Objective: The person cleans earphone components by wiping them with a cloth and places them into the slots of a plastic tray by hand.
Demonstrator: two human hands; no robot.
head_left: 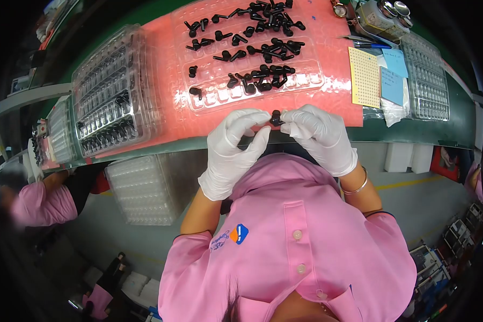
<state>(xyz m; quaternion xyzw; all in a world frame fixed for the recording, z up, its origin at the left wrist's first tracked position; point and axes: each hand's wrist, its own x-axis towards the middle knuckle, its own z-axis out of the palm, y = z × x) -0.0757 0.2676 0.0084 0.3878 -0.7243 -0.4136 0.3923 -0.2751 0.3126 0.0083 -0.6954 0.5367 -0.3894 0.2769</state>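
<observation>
At the front edge of the pink mat [344,102], a small black earbud-like piece [276,118] is held between my two white-gloved hands. My left hand [236,145] has its thumb and fingers curved, with the fingertips close to the piece's left side. My right hand [319,134] pinches it from the right. Just beyond, a clear tray [214,99] lies on the mat with many black earbud-like pieces scattered in its rows. Another stack of clear trays [150,102], at the left, holds black pieces in its front rows.
At the right lie a yellow dotted sheet [365,78], blue notes [392,86], pens [370,45] and an empty clear tray [426,80]. Metal-lidded jars [378,19] and a watch [339,8] are at the back. Below left are stacked trays [142,193] and a co-worker's pink sleeve [45,204].
</observation>
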